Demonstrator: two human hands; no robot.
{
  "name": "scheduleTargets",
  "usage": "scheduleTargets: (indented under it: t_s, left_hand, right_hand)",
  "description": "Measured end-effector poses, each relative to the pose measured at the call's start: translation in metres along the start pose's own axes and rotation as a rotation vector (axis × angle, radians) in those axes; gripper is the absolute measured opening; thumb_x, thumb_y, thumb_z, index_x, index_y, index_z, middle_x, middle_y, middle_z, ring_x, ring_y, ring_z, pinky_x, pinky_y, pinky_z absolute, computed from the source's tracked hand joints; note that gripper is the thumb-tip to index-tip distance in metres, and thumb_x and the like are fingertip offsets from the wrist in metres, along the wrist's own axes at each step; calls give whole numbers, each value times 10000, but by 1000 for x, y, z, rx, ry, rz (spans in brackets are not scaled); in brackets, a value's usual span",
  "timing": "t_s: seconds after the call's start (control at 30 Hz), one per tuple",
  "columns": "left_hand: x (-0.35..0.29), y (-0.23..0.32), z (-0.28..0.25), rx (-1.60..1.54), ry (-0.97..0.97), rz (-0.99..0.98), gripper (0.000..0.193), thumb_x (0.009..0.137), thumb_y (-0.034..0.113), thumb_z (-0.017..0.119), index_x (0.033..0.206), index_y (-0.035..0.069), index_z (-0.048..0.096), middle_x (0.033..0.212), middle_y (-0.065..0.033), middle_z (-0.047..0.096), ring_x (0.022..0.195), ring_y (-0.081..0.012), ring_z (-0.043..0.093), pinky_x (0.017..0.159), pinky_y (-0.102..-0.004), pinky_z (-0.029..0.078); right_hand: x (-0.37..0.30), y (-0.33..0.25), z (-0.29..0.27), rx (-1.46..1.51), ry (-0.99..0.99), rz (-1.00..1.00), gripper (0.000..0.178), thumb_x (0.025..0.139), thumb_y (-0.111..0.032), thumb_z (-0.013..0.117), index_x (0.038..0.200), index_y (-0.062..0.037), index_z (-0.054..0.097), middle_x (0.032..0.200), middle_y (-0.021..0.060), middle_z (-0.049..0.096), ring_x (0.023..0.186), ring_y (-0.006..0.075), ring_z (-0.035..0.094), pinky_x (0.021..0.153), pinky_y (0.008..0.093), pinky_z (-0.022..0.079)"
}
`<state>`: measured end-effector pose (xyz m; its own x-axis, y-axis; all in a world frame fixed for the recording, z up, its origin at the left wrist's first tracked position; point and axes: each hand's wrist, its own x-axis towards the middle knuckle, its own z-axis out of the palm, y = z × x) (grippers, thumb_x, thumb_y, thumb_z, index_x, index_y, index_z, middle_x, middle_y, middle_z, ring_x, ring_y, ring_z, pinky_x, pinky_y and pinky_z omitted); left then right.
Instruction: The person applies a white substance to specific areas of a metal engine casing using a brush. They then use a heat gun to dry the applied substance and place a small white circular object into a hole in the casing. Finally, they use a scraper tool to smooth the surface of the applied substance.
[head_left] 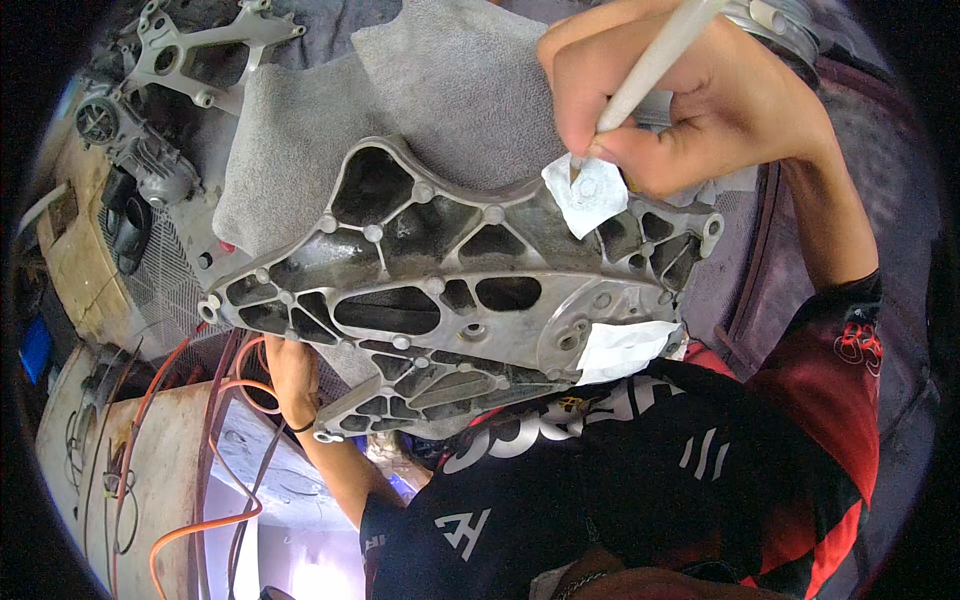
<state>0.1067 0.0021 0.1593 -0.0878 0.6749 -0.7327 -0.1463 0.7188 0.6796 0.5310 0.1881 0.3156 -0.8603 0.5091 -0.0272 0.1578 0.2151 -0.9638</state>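
Observation:
A large grey metal frame casting (400,340), full of ribs and dark hollows, lies across the middle in front of my chest. My right hand (690,110) is closed in a pinch on a slim white-handled tool (655,70), whose kind I cannot make out. Its thin tip is at a white masking patch (588,198) on the casting's far edge. A second white patch (625,350) covers part of the near right side. From the left, my left hand (291,365) reaches beneath the casting, which hides its fingers.
Grey towels (300,130) spread out behind the casting. At the far left are another metal bracket (215,50), a mechanical unit with a round cover (140,145) and a black sandal (128,220). An orange hose (205,525) and cables run along the lower left.

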Motion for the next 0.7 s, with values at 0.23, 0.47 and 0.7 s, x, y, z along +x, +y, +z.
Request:
scheduleTargets:
  t_s: [0.23, 0.47, 0.7]
  left_hand:
    - [-2, 1, 4, 0, 30, 25, 314, 939, 107, 548, 1225, -21, 535, 1117, -77, 614, 968, -173, 593, 846, -297, 469]
    - [-3, 4, 7, 17, 49, 11, 298, 934, 130, 560, 1187, -28, 554, 1070, -81, 624, 914, -159, 601, 787, -283, 481]
    - [-9, 12, 19, 14, 138, -31, 326, 919, 121, 584, 1205, -31, 550, 1076, -82, 625, 907, -164, 605, 767, -281, 485]
  right_hand:
    - [-3, 16, -2, 44, 23, -34, 93, 801, -74, 658, 803, -2, 600, 741, 60, 607, 614, 169, 576, 531, 283, 442]
    - [-15, 15, -7, 38, 68, -20, 80, 804, -56, 662, 766, -3, 616, 701, 63, 603, 608, 172, 581, 525, 282, 432]
    - [-33, 21, -4, 12, 184, -69, 58, 800, -40, 653, 764, 0, 633, 689, 74, 610, 599, 180, 592, 514, 284, 429]
